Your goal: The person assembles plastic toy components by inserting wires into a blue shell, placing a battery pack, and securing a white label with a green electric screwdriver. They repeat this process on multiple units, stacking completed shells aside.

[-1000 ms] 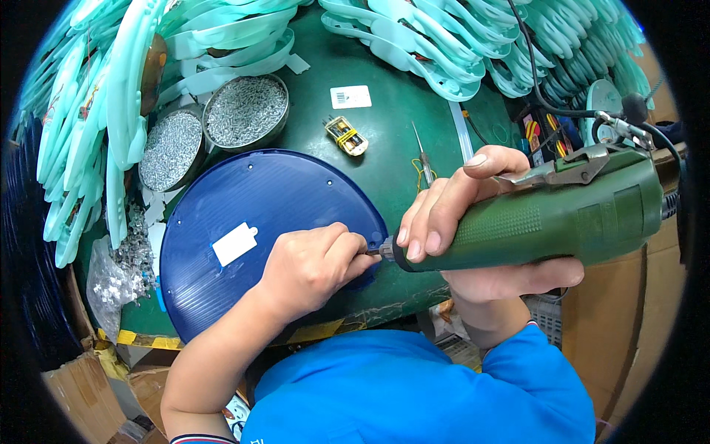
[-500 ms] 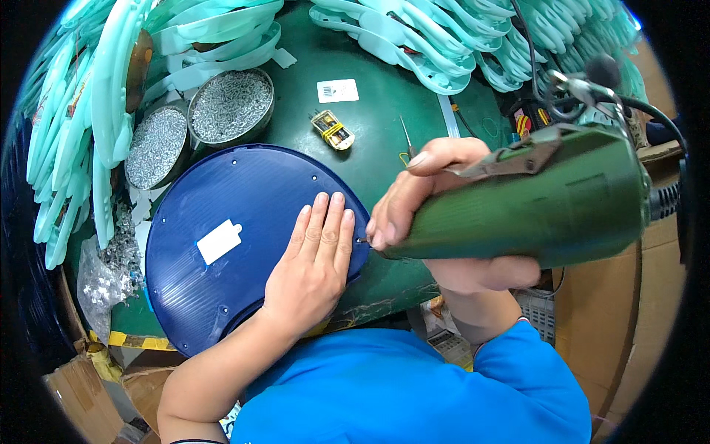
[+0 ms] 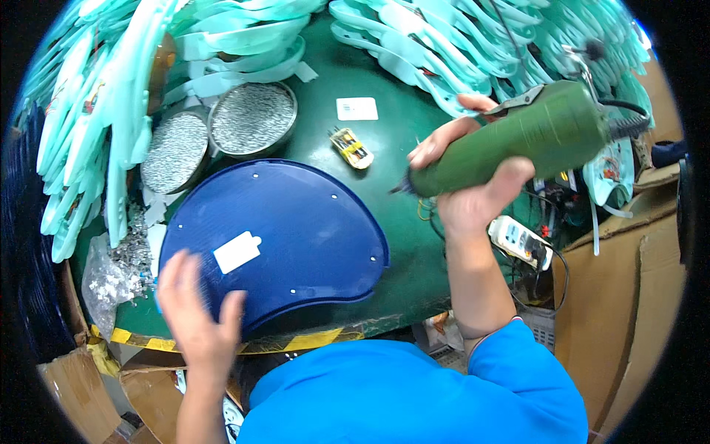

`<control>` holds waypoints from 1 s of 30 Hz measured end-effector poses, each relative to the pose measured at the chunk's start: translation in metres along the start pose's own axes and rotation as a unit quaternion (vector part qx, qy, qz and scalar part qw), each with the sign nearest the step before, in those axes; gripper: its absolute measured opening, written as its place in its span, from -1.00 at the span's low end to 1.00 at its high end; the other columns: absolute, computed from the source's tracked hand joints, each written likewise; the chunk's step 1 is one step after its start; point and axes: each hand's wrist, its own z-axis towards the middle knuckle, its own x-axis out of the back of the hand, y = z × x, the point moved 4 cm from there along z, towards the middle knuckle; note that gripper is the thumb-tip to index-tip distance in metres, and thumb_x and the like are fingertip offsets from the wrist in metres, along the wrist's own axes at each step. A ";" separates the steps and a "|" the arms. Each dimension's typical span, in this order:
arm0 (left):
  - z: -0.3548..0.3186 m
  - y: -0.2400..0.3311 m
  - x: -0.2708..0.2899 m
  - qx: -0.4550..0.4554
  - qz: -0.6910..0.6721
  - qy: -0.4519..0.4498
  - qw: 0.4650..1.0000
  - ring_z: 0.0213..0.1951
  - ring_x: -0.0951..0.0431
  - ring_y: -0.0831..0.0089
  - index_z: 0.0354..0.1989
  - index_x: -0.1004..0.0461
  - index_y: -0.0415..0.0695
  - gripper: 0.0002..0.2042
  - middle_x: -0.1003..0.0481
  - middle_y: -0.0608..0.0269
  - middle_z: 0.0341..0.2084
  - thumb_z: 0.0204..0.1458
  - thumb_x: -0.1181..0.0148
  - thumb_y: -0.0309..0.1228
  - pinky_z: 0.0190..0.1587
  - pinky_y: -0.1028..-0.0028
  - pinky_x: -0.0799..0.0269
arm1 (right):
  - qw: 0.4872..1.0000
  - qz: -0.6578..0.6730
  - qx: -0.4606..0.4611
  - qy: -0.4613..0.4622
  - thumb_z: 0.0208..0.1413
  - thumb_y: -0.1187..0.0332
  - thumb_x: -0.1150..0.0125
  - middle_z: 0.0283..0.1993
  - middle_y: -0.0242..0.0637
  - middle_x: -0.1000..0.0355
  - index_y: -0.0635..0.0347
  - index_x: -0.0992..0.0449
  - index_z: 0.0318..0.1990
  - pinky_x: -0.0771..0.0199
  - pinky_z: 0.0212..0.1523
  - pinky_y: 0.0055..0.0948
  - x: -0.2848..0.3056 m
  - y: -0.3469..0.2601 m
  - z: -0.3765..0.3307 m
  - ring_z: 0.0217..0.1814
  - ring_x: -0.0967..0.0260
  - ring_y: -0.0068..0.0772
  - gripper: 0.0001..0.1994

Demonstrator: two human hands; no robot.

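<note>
A dark blue D-shaped plastic panel [image 3: 296, 237] lies flat on the green table [image 3: 384, 140], with a white tag near its left middle. My left hand [image 3: 194, 311] rests with fingers spread on the panel's near left edge. My right hand [image 3: 473, 185] is raised over the table's right side and grips a green electric screwdriver [image 3: 518, 144], its tip pointing left and lifted clear of the panel.
Two round metal tins of screws [image 3: 251, 118] stand behind the panel. Piles of mint-green plastic parts [image 3: 458, 44] ring the table. A small yellow part [image 3: 352, 148], a white label [image 3: 356, 109], a bag of screws [image 3: 118, 266] and cardboard boxes [image 3: 629, 281] are around.
The right hand has lifted the screwdriver up and away to the right from the panel's edge. The left hand has slid from the panel's right side to its near left edge.
</note>
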 end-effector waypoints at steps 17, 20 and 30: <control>-0.061 -0.160 0.196 0.314 -0.398 0.113 0.854 -0.13 -0.54 0.55 0.00 -0.43 -0.12 -0.35 -0.52 0.34 -0.16 -0.13 -0.52 0.07 -0.10 0.51 -0.51 | 0.847 -0.418 0.291 0.153 0.23 0.39 -0.25 0.28 -0.06 -0.20 0.31 -0.26 0.30 -0.11 0.42 -0.20 0.009 0.026 0.033 0.39 -0.14 -0.17 -0.48; -0.124 -0.215 0.283 0.352 -0.408 0.123 0.833 -0.10 -0.62 0.38 0.18 -0.39 -0.36 -0.26 -0.56 0.06 -0.03 -0.05 -0.46 -0.05 -0.02 0.41 -0.58 | 0.902 -0.328 0.281 -0.004 0.16 0.51 -0.24 -0.05 -0.14 -0.45 0.35 -0.38 0.21 -0.39 0.16 -0.28 -0.050 0.026 0.026 0.03 -0.43 -0.26 -0.56; -0.312 -0.311 0.253 0.629 -0.129 -0.232 0.731 -0.28 -0.61 0.46 -0.22 -0.62 -0.20 -0.73 -0.66 0.20 -0.32 -0.07 -0.52 -0.40 -0.19 0.44 -0.53 | 0.845 -0.224 0.343 -0.344 0.05 0.34 -0.38 -0.23 -0.23 -0.49 0.16 -0.52 0.00 -0.55 -0.25 -0.29 -0.289 0.001 0.022 -0.22 -0.51 -0.14 -0.66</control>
